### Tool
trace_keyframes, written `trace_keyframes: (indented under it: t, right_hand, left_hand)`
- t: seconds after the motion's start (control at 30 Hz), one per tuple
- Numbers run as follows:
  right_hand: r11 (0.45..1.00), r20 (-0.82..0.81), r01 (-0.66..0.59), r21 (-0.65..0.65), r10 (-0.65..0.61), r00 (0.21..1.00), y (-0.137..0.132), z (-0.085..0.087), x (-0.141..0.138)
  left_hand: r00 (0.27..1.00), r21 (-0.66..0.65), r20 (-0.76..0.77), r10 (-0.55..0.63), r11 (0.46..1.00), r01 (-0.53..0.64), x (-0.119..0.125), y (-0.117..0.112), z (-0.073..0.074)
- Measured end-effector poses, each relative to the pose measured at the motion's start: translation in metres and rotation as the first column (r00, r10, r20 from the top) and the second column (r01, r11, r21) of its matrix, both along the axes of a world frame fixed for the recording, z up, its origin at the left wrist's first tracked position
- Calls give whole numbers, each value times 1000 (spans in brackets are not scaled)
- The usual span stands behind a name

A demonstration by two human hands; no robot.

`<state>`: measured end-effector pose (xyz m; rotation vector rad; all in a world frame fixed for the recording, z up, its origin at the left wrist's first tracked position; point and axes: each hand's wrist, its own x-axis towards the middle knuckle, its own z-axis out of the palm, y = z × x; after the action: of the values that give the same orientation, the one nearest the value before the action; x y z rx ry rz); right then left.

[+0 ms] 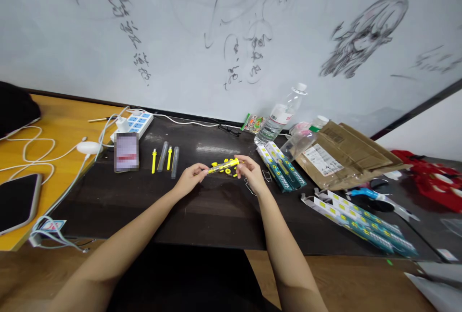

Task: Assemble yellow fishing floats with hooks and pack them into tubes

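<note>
A clear tube with yellow ends (222,166) is held slantwise above the dark table. My left hand (191,178) pinches its left end between thumb and fingers. At the tube's right end, the fingers of my right hand (252,175) are closed around the yellow cap. Small yellow rings and caps (227,171) lie behind and below the tube, partly covered by it. Left of my hands, a yellow stick with a pale tip (154,161) and a similar yellow stick (169,159) lie beside a clear tube (162,157) and another clear tube (175,163).
Long green-and-white boxes (281,167) lie to the right, with more boxes (361,223) nearer the front edge. Behind them are a water bottle (276,122), a cardboard parcel (346,151) and blue-handled scissors (378,196). A phone (126,152) and power strip (135,127) sit left.
</note>
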<state>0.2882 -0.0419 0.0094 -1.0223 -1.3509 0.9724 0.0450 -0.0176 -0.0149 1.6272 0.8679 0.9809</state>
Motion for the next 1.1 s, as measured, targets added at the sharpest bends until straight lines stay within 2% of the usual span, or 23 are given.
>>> trace_keyframes:
  t: [0.1, 0.27, 0.37, 0.6, 0.87, 1.1]
  right_hand:
    - [1000, -44, -22, -22, 21, 999, 0, -1, 0]
    - [998, -78, 55, -25, -56, 995, -1, 2, -5]
    - [999, -98, 43, -14, -44, 994, -1, 5, -6]
    - [1000, -135, 28, -10, -29, 990, 0, 2, -6]
    - [986, -73, 164, -21, -165, 984, 2, -2, -12]
    - [980, -67, 201, -17, -201, 977, 1, 0, -14]
  left_hand:
    - [1000, -11, 10, -7, 1000, 7, 0, 1, -2]
    - [1000, -5, 11, -23, 1000, 23, 0, 1, -4]
    - [1000, -5, 18, -23, 1000, 23, 1, 1, -5]
    - [1000, 16, -3, -10, 1000, 10, 0, -2, 2]
    - [992, 122, -113, 64, 991, -50, -2, -6, 4]
    - [984, 165, -156, 82, 985, -56, -2, -8, 6]
